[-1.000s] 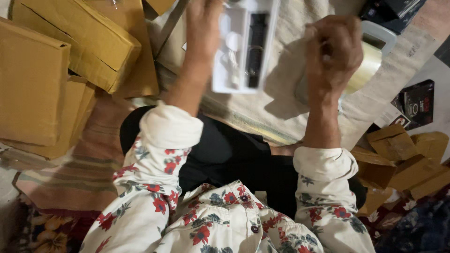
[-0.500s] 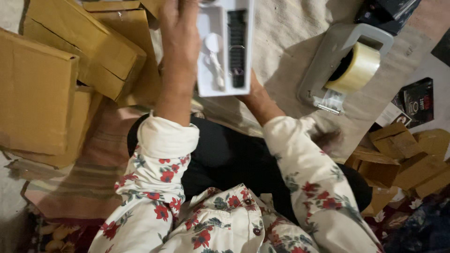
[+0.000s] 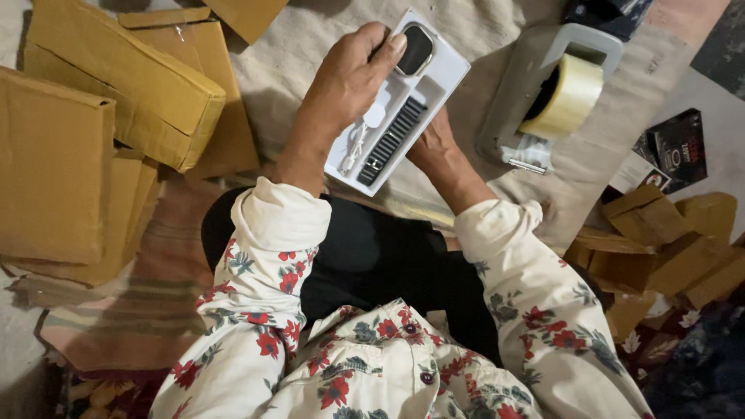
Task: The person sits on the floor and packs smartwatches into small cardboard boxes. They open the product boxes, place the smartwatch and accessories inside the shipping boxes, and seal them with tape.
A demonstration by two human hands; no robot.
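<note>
My right hand (image 3: 431, 147) grips from below a white plastic tray (image 3: 446, 77) that carries a dark watch strap (image 3: 392, 140), a white cable and a black smartwatch face (image 3: 415, 48). My left hand (image 3: 341, 85) lies on top of the tray, fingertips pressing at the watch face near the tray's far end. Both arms wear white sleeves with a red floral print.
Several brown cardboard boxes (image 3: 116, 85) lie stacked at left. A grey tape dispenser (image 3: 543, 85) with a clear tape roll sits at right on beige cloth. Small folded cardboard boxes (image 3: 667, 248) and a black printed box (image 3: 675, 147) lie at far right.
The right hand came down from beside the tape dispenser and went under the tray. The tray has tilted and moved nearer, and the left fingers now rest on the watch face.
</note>
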